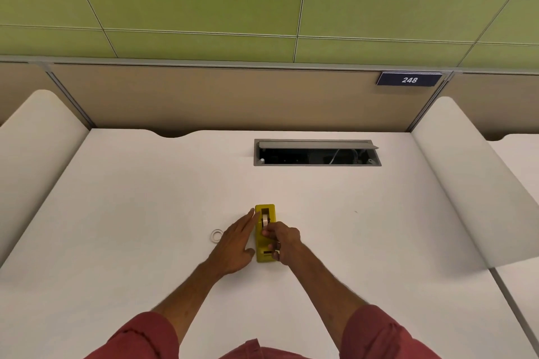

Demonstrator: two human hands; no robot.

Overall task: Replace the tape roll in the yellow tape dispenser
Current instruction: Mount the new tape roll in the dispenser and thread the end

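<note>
The yellow tape dispenser (264, 232) stands on the white desk (145, 213), its long axis pointing away from me. A tape roll (265, 219) sits upright in its well. My left hand (234, 245) lies flat against the dispenser's left side, fingers extended, steadying it. My right hand (282, 242) is on the dispenser's near right part, fingertips pinched at the tape just in front of the roll. A thin, nearly bare ring of a roll (216, 235) lies flat on the desk to the left of my left hand.
An open cable hatch (316, 153) with wires inside is set into the desk farther back. White side dividers (466, 183) flank the desk. A beige back panel carries a sign reading 248 (409, 79).
</note>
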